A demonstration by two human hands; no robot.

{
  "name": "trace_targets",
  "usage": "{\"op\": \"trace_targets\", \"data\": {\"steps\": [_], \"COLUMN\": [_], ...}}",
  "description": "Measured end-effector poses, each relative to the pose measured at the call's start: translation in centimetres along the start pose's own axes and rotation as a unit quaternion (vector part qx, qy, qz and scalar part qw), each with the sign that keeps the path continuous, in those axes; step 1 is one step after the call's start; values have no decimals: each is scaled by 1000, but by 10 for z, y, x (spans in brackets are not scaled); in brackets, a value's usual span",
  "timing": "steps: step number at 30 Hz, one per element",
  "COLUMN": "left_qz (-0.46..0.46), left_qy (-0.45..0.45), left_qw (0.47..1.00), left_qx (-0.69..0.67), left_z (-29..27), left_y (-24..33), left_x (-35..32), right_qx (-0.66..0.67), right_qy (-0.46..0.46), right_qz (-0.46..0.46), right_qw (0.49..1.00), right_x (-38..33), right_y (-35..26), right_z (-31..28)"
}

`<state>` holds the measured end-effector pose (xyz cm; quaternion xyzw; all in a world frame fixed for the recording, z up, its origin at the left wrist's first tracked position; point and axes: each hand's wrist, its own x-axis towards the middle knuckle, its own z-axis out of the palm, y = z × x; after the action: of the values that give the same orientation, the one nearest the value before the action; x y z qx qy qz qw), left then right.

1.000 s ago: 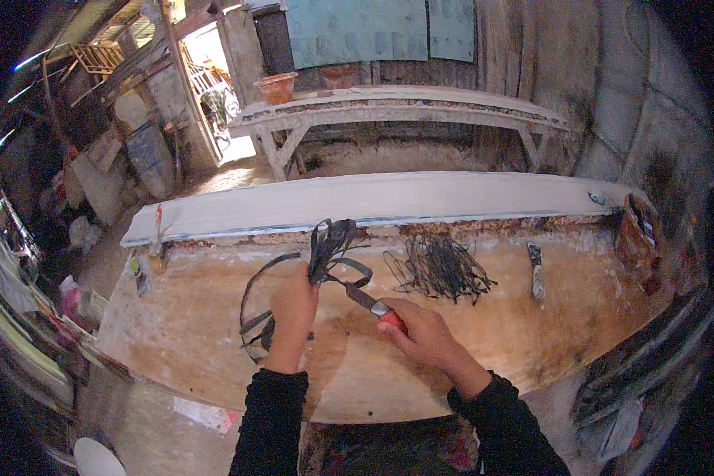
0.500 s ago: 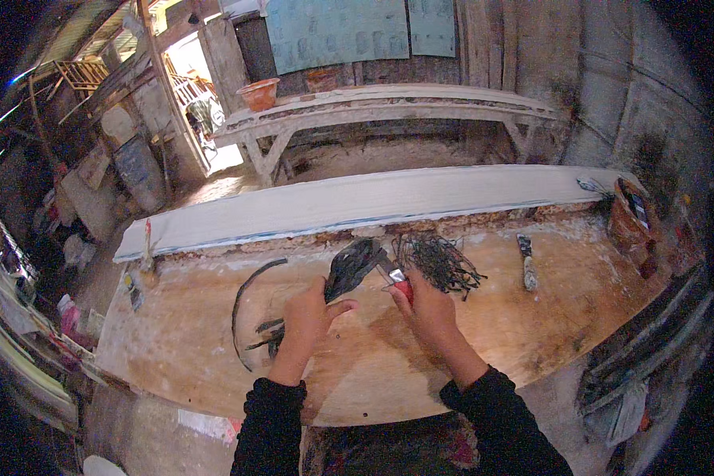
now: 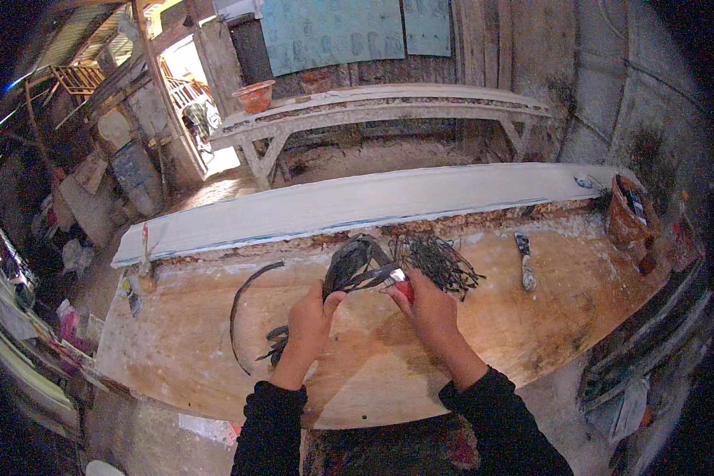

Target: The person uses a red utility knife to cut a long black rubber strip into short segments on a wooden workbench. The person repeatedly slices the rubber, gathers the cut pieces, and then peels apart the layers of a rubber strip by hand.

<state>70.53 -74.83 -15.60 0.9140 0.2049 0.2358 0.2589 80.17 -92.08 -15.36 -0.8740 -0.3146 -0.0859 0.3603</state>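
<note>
My left hand [image 3: 309,321] is closed around a looped bundle of flat black strips [image 3: 346,263], its thumb lying along the bundle's near side. Between the fingers of my right hand [image 3: 433,311] is a small red tool with a shiny metal end [image 3: 404,288]; its exact kind is unclear. A strip stretches from the bundle across to that metal end. Just past my right hand lies a tangled heap of thin black strips [image 3: 444,262]. One long curved black strip [image 3: 236,317] rests on the board to the left, and loose strip ends [image 3: 277,343] show beside my left wrist.
The wooden tabletop [image 3: 190,317] carries a long white slab [image 3: 333,201] along its far side. A paint-smeared brush or scraper [image 3: 525,262] lies at right, near a brown bucket [image 3: 631,218]. Another tool [image 3: 145,254] leans at left. Behind stands a whitish bench [image 3: 373,101] with an orange basin [image 3: 255,97].
The bundle in my left hand has opened into a wider loop. A strip now spans from it to the red tool. My left hand has shifted slightly; my right stays nearly in place.
</note>
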Motion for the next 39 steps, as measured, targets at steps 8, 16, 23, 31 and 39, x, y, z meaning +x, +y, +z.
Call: {"op": "trace_targets", "data": {"steps": [8, 16, 23, 31, 39], "left_qz": [7, -27, -127, -143, -111], "left_qy": [49, -53, -104, -65, -9], "left_qw": [999, 985, 942, 936, 890], "left_qx": [-23, -164, -292, -314, -443], "left_z": [1, -3, -30, -56, -63], "left_y": [-2, 27, 47, 46, 47], "left_x": [0, -17, -28, -31, -34], "right_qx": [11, -20, -41, -18, -28], "right_qy": [-19, -31, -68, -20, -12], "right_qz": [23, 36, 14, -62, -83], "right_qw": [999, 999, 997, 998, 996], "right_x": [-1, 12, 14, 10, 10], "right_y": [-4, 11, 11, 3, 0], "right_z": [-2, 0, -7, -8, -11]}}
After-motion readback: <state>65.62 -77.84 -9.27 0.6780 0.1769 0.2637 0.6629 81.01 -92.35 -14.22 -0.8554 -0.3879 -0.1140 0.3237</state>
